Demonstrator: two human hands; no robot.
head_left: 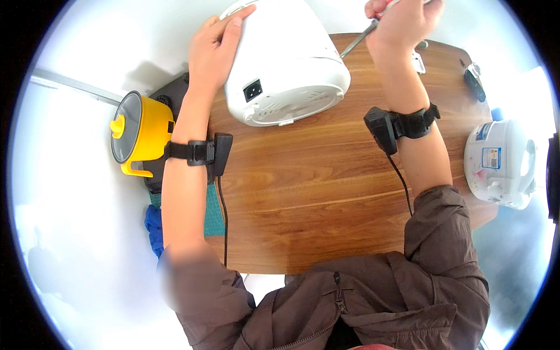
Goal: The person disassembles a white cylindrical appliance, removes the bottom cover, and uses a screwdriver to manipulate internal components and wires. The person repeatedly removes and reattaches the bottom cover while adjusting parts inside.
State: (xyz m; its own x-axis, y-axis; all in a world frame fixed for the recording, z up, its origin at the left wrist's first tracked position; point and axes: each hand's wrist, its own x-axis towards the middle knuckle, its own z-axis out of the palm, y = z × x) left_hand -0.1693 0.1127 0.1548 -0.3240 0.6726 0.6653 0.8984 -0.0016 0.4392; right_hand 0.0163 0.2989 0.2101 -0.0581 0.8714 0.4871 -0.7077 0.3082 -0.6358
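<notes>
A white rice cooker (286, 52) is tipped over at the far side of the table, its vented base and black power socket (252, 90) turned toward me. My left hand (214, 51) is closed on the cooker's left upper side, thumb and fingers against the shell. In my right hand (405, 24) is a screwdriver (358, 39) with a partly visible red handle. Its metal shaft slants down to the left, and the tip ends at the cooker's right edge; whether it touches cannot be told. The cooker's top runs out of the picture.
The wood-grain table (315, 186) lies under everything. On the left stand a yellow pot (153, 125) with a lid, a green mat (214, 216) and a blue cloth (153, 230). At right are a second white cooker (496, 160) and a small dark object (475, 84). Black cables hang from both wrist straps.
</notes>
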